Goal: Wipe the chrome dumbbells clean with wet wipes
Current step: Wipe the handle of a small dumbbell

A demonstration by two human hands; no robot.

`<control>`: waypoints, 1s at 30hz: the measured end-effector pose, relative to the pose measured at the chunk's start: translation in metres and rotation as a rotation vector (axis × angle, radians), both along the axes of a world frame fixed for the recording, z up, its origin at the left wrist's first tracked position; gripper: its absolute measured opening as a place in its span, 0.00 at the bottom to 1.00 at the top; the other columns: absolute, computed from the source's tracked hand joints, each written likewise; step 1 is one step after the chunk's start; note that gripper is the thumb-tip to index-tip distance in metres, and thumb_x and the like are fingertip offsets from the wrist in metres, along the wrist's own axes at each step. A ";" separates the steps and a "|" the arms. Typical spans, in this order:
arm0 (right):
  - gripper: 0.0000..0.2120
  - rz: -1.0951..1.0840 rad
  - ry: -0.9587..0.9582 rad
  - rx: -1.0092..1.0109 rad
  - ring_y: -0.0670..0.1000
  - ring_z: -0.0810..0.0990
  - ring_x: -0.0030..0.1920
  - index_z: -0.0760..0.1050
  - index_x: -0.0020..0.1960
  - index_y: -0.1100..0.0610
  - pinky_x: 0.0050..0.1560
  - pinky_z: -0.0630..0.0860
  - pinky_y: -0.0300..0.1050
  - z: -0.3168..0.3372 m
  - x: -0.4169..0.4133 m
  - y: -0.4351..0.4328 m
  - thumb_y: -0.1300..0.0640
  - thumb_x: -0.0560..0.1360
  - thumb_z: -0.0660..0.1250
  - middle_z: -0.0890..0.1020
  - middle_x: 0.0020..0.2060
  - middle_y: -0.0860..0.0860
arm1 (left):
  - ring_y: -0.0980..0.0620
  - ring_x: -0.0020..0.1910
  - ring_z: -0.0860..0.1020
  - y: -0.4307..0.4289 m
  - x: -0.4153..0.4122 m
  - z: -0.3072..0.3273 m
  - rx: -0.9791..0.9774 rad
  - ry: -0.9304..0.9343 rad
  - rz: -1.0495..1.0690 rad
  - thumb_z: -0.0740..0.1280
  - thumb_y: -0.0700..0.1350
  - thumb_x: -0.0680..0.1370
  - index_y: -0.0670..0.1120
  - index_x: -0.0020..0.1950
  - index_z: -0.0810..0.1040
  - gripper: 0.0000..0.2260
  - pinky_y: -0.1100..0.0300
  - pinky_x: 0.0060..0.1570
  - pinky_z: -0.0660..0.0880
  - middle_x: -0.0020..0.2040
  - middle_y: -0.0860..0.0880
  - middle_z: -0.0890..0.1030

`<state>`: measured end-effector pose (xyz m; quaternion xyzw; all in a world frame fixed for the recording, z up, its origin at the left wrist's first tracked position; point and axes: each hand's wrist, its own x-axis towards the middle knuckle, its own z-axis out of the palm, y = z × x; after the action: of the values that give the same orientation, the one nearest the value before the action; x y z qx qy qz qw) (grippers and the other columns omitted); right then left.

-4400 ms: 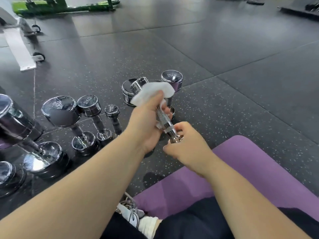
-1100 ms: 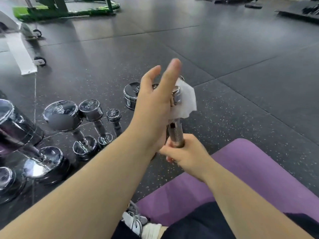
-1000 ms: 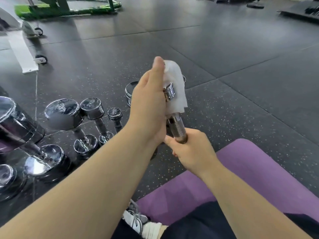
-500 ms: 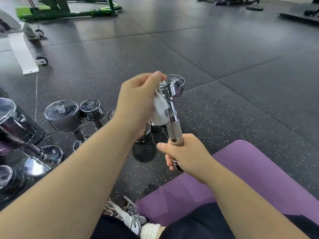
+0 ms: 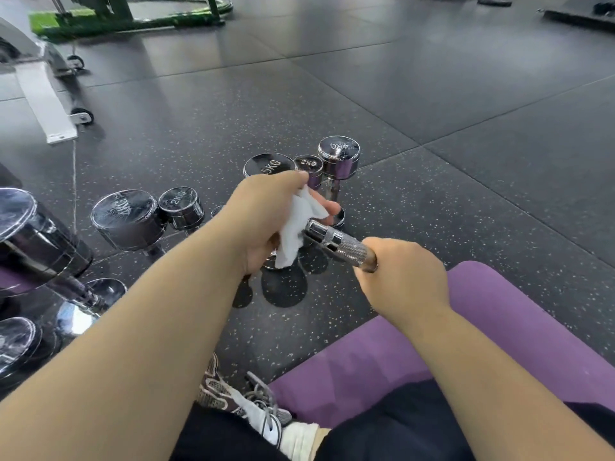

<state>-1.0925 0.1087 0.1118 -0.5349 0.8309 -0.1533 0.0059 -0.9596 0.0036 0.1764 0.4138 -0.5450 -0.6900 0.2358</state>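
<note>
Your left hand (image 5: 266, 221) clutches a crumpled white wet wipe (image 5: 294, 232) against one end of a small chrome dumbbell (image 5: 339, 244); your right hand (image 5: 399, 277) grips its other end, above the speckled floor (image 5: 466, 201).

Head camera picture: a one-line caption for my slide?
Right hand holds a chrome dumbbell by its handle; left hand holds a wet wipe against its end; other dumbbells stand behind.

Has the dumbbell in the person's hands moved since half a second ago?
Yes. The dumbbell has tipped from upright to nearly level, its head now below the standing 5KG dumbbell.
</note>
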 end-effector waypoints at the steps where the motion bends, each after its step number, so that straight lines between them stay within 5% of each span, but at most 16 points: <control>1: 0.17 0.014 0.004 -0.021 0.55 0.67 0.34 0.60 0.32 0.53 0.29 0.58 0.44 0.000 -0.002 0.000 0.51 0.77 0.61 0.67 0.28 0.47 | 0.44 0.43 0.82 0.000 0.002 0.002 0.134 0.086 -0.014 0.57 0.46 0.84 0.42 0.26 0.78 0.27 0.45 0.56 0.76 0.38 0.40 0.85; 4: 0.19 0.086 -0.102 -0.040 0.54 0.69 0.33 0.62 0.32 0.53 0.30 0.62 0.45 -0.001 -0.007 -0.001 0.48 0.77 0.64 0.70 0.27 0.48 | 0.46 0.40 0.85 0.004 0.003 0.005 0.318 0.286 -0.078 0.55 0.49 0.84 0.41 0.30 0.78 0.26 0.50 0.54 0.76 0.38 0.41 0.84; 7: 0.23 0.183 -0.299 -0.018 0.48 0.68 0.28 0.60 0.30 0.53 0.28 0.61 0.40 -0.003 -0.005 -0.001 0.46 0.76 0.68 0.69 0.23 0.46 | 0.49 0.38 0.84 0.006 0.000 0.004 0.318 0.435 0.000 0.55 0.49 0.84 0.41 0.47 0.78 0.17 0.52 0.56 0.75 0.40 0.45 0.84; 11: 0.24 0.198 -0.451 0.003 0.47 0.65 0.26 0.60 0.30 0.55 0.28 0.61 0.40 -0.004 0.003 0.000 0.47 0.75 0.69 0.69 0.23 0.46 | 0.54 0.29 0.81 0.003 -0.001 0.004 0.426 0.588 0.062 0.58 0.51 0.83 0.44 0.40 0.73 0.15 0.59 0.42 0.80 0.35 0.48 0.83; 15: 0.20 0.175 -0.644 -0.011 0.49 0.70 0.28 0.67 0.34 0.62 0.34 0.73 0.49 -0.004 0.014 -0.003 0.48 0.75 0.69 0.77 0.29 0.56 | 0.54 0.30 0.80 0.005 -0.003 0.004 0.450 0.657 0.086 0.63 0.54 0.78 0.40 0.39 0.77 0.19 0.61 0.44 0.79 0.32 0.48 0.81; 17: 0.19 0.167 -0.762 0.003 0.48 0.74 0.28 0.69 0.34 0.61 0.35 0.75 0.49 -0.004 0.017 -0.002 0.50 0.75 0.69 0.79 0.28 0.55 | 0.52 0.30 0.79 0.009 -0.008 0.005 0.356 0.622 0.183 0.64 0.54 0.79 0.41 0.41 0.75 0.17 0.60 0.42 0.78 0.32 0.48 0.79; 20: 0.17 0.162 -0.848 0.057 0.46 0.76 0.29 0.70 0.32 0.58 0.36 0.76 0.49 -0.005 0.017 0.000 0.51 0.75 0.70 0.77 0.26 0.49 | 0.50 0.31 0.74 0.008 -0.012 0.004 -0.052 0.242 0.444 0.66 0.57 0.78 0.43 0.37 0.77 0.19 0.61 0.36 0.73 0.31 0.47 0.77; 22: 0.19 0.144 -0.774 0.060 0.48 0.74 0.29 0.68 0.33 0.59 0.37 0.76 0.52 -0.007 0.015 0.000 0.50 0.74 0.69 0.76 0.26 0.49 | 0.49 0.29 0.69 0.004 -0.007 0.003 -0.292 0.077 0.559 0.69 0.58 0.76 0.44 0.30 0.76 0.22 0.61 0.32 0.69 0.30 0.42 0.73; 26: 0.21 0.105 -0.324 -0.028 0.51 0.69 0.29 0.62 0.30 0.54 0.29 0.62 0.46 -0.004 0.008 -0.002 0.48 0.76 0.66 0.70 0.24 0.47 | 0.50 0.26 0.64 -0.007 0.003 -0.003 -0.505 -0.080 0.562 0.74 0.58 0.72 0.41 0.25 0.73 0.25 0.62 0.29 0.63 0.26 0.41 0.68; 28: 0.19 0.056 -0.165 -0.045 0.54 0.70 0.32 0.62 0.31 0.53 0.28 0.60 0.45 0.001 0.001 -0.002 0.49 0.77 0.63 0.70 0.26 0.48 | 0.51 0.25 0.61 -0.009 0.003 -0.003 -0.515 -0.150 0.560 0.74 0.59 0.71 0.46 0.23 0.68 0.26 0.62 0.27 0.61 0.23 0.43 0.65; 30: 0.18 0.038 -0.085 -0.021 0.56 0.69 0.33 0.62 0.32 0.53 0.29 0.60 0.44 0.002 -0.001 0.000 0.50 0.77 0.62 0.70 0.28 0.48 | 0.48 0.28 0.69 -0.006 -0.001 -0.003 -0.376 -0.119 0.531 0.72 0.61 0.72 0.46 0.24 0.74 0.25 0.58 0.32 0.68 0.28 0.37 0.76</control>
<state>-1.0936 0.1085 0.1133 -0.5437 0.8178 -0.1845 0.0387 -0.9605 -0.0029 0.1732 0.5303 -0.5490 -0.4661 0.4474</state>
